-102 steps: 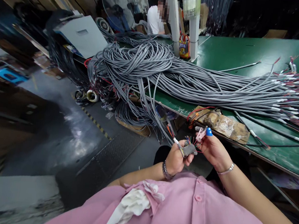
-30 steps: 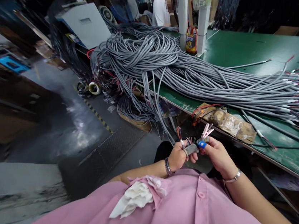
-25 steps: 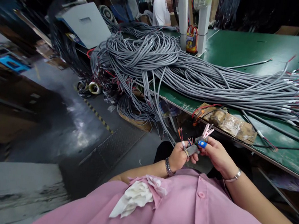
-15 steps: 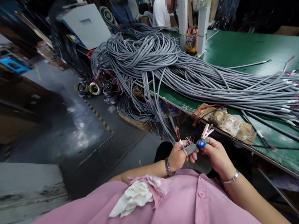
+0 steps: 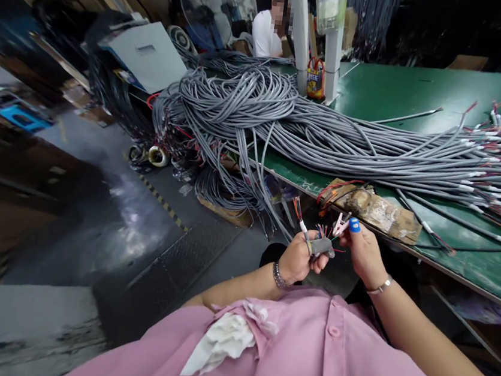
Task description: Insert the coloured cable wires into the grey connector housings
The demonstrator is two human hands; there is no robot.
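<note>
Beside one bench (image 5: 397, 87), left hand (image 5: 300, 258) closed on one white-sleeved cable (image 5: 303, 225), right hand (image 5: 365, 256) pinching one pink clip (image 5: 340, 225)

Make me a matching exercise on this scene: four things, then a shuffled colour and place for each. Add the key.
1. Clip
2. Finger cap
3. Crumpled wad
4. Cables

A. Grey, mostly on the green table
B. Blue, worn on the right hand
C. Pink, at the right hand's fingertips
D. White, against the shirt

Pairs: 1-C, 2-B, 3-D, 4-A
</note>
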